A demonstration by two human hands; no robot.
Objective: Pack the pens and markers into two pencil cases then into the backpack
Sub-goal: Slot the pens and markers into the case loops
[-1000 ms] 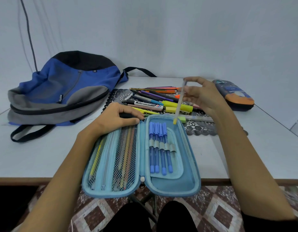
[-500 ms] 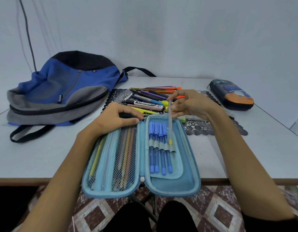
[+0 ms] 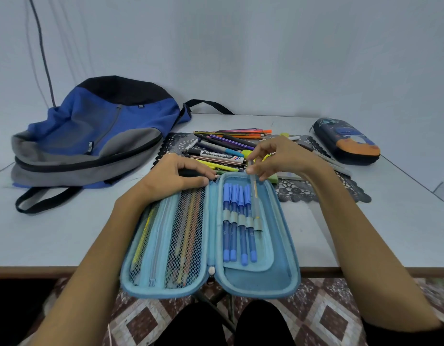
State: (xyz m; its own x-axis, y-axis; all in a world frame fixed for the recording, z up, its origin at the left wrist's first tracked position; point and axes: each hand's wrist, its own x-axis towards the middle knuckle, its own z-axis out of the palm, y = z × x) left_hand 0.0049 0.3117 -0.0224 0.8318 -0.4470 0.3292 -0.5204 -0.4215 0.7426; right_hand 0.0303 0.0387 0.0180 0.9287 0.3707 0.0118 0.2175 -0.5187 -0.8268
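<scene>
R hand (image 3: 281,158) pinches clear pen (image 3: 254,193) over open blue pencil case (image 3: 282,248).
Pen tip at elastic loop (image 3: 258,224) beside blue pens (image 3: 234,238), mid-frame; L hand (image 3: 176,176) grips case's upper-left rim.

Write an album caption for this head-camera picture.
Right hand pinches a clear pen beside four blue pens in the open blue pencil case; left hand holds it.
</scene>
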